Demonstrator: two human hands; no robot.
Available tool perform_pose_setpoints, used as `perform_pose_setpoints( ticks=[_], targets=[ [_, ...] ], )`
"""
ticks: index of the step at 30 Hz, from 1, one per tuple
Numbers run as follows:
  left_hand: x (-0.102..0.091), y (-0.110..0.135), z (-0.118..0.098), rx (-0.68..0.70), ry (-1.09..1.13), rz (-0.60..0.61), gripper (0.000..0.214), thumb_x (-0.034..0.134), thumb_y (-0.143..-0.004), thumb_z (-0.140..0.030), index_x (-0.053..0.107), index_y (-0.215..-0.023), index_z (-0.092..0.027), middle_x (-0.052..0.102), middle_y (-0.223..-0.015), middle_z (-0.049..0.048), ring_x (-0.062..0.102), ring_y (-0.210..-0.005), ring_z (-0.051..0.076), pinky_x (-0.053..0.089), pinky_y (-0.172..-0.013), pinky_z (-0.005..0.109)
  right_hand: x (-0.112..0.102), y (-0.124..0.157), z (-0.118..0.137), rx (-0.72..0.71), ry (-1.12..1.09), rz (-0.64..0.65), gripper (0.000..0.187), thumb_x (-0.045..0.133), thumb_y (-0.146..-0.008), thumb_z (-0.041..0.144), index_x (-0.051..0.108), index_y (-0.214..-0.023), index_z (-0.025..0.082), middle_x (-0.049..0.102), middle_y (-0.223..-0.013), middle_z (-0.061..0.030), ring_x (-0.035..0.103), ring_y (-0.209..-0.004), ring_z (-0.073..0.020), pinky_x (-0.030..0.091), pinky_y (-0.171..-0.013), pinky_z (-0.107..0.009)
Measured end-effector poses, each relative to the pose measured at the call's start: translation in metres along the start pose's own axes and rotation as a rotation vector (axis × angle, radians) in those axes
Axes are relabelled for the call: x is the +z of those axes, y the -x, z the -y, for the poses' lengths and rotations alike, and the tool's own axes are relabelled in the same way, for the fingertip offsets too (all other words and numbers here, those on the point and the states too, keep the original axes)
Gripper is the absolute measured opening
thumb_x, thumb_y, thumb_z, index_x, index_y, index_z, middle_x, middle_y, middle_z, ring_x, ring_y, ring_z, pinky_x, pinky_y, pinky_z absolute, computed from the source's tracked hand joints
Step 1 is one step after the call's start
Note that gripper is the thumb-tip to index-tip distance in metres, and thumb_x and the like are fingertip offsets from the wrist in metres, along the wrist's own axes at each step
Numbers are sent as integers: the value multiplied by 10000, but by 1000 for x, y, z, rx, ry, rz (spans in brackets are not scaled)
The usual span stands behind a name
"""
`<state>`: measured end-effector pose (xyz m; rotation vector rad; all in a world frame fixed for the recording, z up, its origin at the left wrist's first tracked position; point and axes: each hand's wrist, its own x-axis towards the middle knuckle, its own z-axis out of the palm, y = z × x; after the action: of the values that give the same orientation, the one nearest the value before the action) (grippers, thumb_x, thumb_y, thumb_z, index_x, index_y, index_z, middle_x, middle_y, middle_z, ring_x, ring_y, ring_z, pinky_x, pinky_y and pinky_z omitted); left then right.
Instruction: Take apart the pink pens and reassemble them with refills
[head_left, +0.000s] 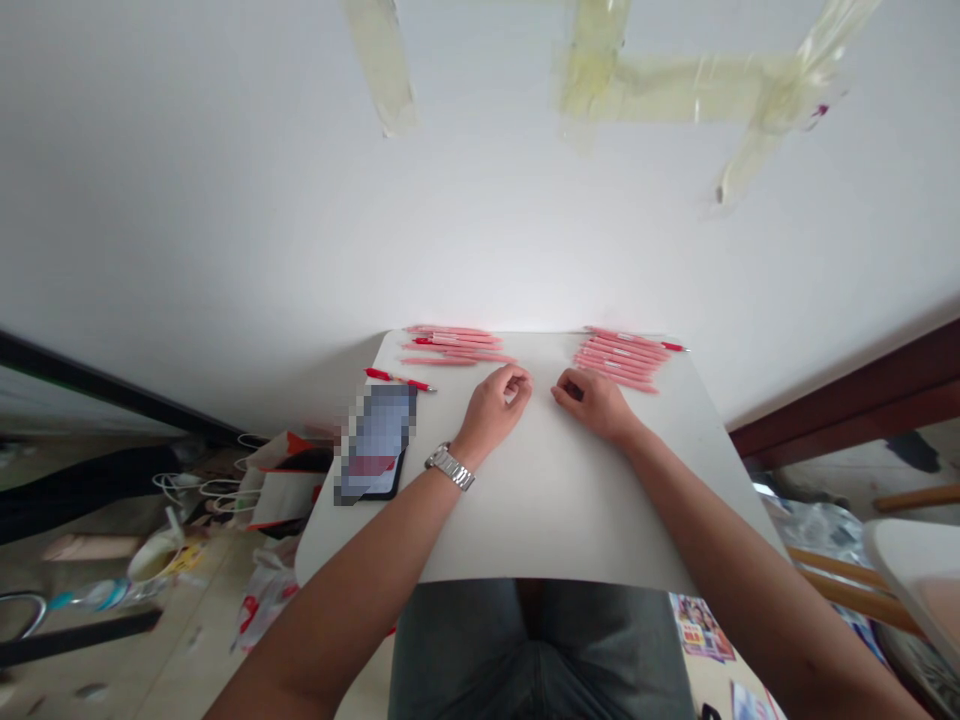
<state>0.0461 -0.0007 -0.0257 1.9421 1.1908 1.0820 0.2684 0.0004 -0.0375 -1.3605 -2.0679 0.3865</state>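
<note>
My left hand point(496, 405) rests on the small white table point(540, 500), fingers loosely curled in toward the thumb, and nothing shows in it. A silver watch is on that wrist. Just beyond its fingertips lies a loose spread of slim pink pens point(461, 342). My right hand point(598, 402), also curled with no object visible inside, sits a short gap away. Close behind it, a neater row of pink pens point(619, 358) lies side by side, with a red tip point(675, 347) sticking out at the right. Two short red pen parts point(397, 379) lie at the table's left.
A phone point(379, 440), its screen blurred, lies at the table's left edge. The white wall point(480, 200) with yellowed tape meets the table's far edge. Paper bags point(281, 490) and a bottle point(97, 595) are on the floor at left; a white seat point(915, 560) is at right.
</note>
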Motion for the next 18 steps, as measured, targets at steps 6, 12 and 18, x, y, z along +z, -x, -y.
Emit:
perform_pose_setpoints(
  ticks=[6, 12, 18],
  targets=[
    [1, 0, 1, 11, -10, 1, 109, 575, -988, -288, 663, -1004, -225, 761, -1015, 31, 705, -928, 179, 552, -914, 310, -1, -1, 2, 12, -3, 3, 175, 610, -923, 311, 593, -776, 217, 598, -695, -4, 522, -658, -165, 356, -637, -293],
    [0, -1, 0, 24, -19, 0, 104, 573, -987, -276, 665, -1001, -228, 761, -1012, 24, 701, -919, 172, 545, -907, 305, -1, -1, 2, 10, -5, 7, 181, 610, -929, 318, 594, -780, 217, 602, -703, -4, 527, -664, -164, 358, -642, -290],
    [0, -1, -1, 36, -35, 0, 101, 565, -987, -259, 661, -990, -226, 757, -997, 26, 694, -915, 175, 541, -908, 308, 0, -2, -1, -5, 2, 11, 179, 610, -931, 320, 598, -785, 217, 603, -703, -5, 529, -666, -167, 360, -640, -294]
  ],
)
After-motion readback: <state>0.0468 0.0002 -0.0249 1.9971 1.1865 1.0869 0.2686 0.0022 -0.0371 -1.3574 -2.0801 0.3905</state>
